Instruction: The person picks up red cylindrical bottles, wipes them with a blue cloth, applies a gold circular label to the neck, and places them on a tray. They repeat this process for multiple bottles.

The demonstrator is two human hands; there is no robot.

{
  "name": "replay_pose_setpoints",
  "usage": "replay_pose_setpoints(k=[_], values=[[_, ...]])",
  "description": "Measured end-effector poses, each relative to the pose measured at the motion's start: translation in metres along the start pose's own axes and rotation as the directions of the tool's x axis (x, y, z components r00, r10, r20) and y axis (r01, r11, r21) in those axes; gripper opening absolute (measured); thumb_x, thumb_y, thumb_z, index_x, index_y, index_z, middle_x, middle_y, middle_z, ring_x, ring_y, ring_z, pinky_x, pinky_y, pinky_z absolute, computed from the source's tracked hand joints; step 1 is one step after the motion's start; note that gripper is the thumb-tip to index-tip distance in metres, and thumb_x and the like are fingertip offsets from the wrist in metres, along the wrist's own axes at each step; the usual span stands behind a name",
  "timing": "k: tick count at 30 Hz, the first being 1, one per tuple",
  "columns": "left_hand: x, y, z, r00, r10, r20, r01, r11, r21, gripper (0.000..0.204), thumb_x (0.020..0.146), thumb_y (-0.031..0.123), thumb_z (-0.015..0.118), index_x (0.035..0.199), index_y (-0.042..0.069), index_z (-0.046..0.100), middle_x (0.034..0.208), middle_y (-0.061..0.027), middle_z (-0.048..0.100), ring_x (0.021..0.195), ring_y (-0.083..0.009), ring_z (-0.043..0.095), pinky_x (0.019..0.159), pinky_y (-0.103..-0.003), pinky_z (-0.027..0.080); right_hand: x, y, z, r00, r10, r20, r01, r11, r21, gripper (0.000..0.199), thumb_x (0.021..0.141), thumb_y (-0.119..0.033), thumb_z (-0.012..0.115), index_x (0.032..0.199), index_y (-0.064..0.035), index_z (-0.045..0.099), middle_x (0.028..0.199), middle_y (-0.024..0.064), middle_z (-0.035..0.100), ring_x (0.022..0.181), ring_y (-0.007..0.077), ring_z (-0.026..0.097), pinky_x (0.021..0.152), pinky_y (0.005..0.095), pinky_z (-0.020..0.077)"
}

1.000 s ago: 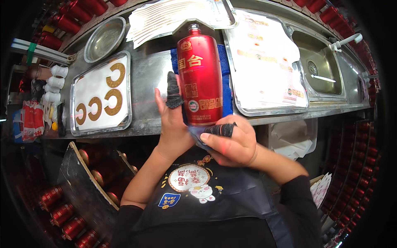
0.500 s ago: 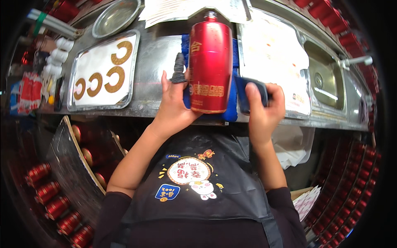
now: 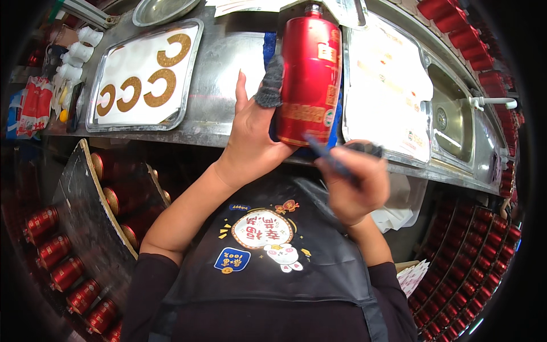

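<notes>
My left hand [image 3: 250,139] is wrapped round the lower left side of a red glossy bottle [image 3: 307,62] with gold lettering, keeping it over the counter with its neck pointing away from me. A dark grey cloth sleeve [image 3: 269,85] covers one of its digits. In my right hand [image 3: 362,185] is a flat dark blue scraper [image 3: 336,161], blurred by motion. The scraper's tip overlaps the bottle near its base; whether it touches is unclear. Partly hidden behind the bottle lies a blue cloth [image 3: 338,117].
A metal tray [image 3: 191,74] at left bears several gold C-shaped pieces. White printed sheets [image 3: 387,85] lie on the right, beside a sink [image 3: 453,122] with a white tap [image 3: 493,102]. Several red bottles [image 3: 68,273] stand low left; more rows [image 3: 461,273] fill the lower right.
The bottle has turned, bringing different lettering into view, and sits slightly farther right. My right hand has come down and inward, swinging the scraper from beside the bottle to its base.
</notes>
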State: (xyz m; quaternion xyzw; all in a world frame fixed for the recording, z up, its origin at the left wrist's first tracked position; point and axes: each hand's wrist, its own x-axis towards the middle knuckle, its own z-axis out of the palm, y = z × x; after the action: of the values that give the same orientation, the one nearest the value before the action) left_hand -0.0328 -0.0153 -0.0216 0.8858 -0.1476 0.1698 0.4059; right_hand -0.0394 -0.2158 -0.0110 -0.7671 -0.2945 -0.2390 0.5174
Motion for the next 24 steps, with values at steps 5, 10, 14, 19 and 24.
replay_pose_setpoints(k=[5, 10, 14, 19, 24], values=[[0.009, 0.007, -0.003, 0.994, 0.113, -0.007, -0.113, 0.994, 0.000, 0.092, 0.068, 0.017, 0.084, 0.150, 0.009, 0.044, 0.147, -0.0164, 0.052, 0.140, -0.0295, 0.047, 0.121, -0.062, 0.003, 0.002, 0.010, 0.001, 0.998, 0.050, -0.049, -0.059, 0.976, -0.209, 0.030, 0.076, 0.002, 0.085, 0.101, -0.0051, 0.071, 0.090, 0.0078, 0.069, 0.075, 0.0158, 0.062, 0.069, 0.0283, 0.0511], [0.019, 0.011, -0.003, 0.985, 0.161, 0.062, -0.164, 0.986, 0.040, 0.094, 0.067, 0.014, 0.082, 0.152, 0.010, 0.040, 0.147, -0.0155, 0.051, 0.140, -0.0312, 0.047, 0.121, -0.060, 0.002, 0.006, 0.013, 0.001, 0.859, 0.469, -0.207, -0.436, 0.880, 0.189, 0.025, 0.077, 0.005, 0.082, 0.097, -0.0020, 0.069, 0.088, 0.0087, 0.066, 0.077, 0.0180, 0.064, 0.072, 0.0300, 0.0534], [0.017, 0.008, 0.002, 0.983, 0.180, 0.015, -0.181, 0.980, 0.077, 0.098, 0.070, 0.020, 0.084, 0.154, 0.009, 0.035, 0.152, -0.0172, 0.046, 0.142, -0.0326, 0.044, 0.120, -0.062, 0.002, 0.017, 0.008, -0.003, 0.998, 0.012, 0.054, -0.009, 0.998, -0.057, 0.030, 0.076, 0.009, 0.080, 0.102, -0.0015, 0.070, 0.094, 0.0087, 0.068, 0.081, 0.0165, 0.064, 0.074, 0.0266, 0.0516], [0.009, 0.008, 0.011, 0.992, -0.002, -0.124, -0.005, 0.998, -0.055, 0.108, 0.068, 0.025, 0.091, 0.155, 0.003, 0.031, 0.157, -0.0206, 0.036, 0.143, -0.0337, 0.042, 0.117, -0.049, 0.026, 0.036, 0.015, -0.001, 0.965, -0.191, 0.179, 0.202, 0.978, -0.048, 0.041, 0.063, 0.014, 0.076, 0.100, -0.0015, 0.071, 0.086, 0.0092, 0.066, 0.074, 0.0258, 0.064, 0.069, 0.0347, 0.0528], [0.007, 0.004, 0.011, 0.999, -0.006, -0.054, 0.005, 1.000, -0.006, 0.113, 0.071, 0.042, 0.088, 0.156, 0.003, 0.025, 0.163, -0.0172, 0.027, 0.150, -0.0318, 0.030, 0.120, -0.062, 0.002, 0.019, 0.020, -0.005, 0.988, -0.078, 0.136, 0.097, 0.986, -0.139, 0.037, 0.059, 0.009, 0.078, 0.094, -0.0034, 0.074, 0.082, 0.0097, 0.063, 0.072, 0.0273, 0.062, 0.067, 0.0363, 0.0521]])
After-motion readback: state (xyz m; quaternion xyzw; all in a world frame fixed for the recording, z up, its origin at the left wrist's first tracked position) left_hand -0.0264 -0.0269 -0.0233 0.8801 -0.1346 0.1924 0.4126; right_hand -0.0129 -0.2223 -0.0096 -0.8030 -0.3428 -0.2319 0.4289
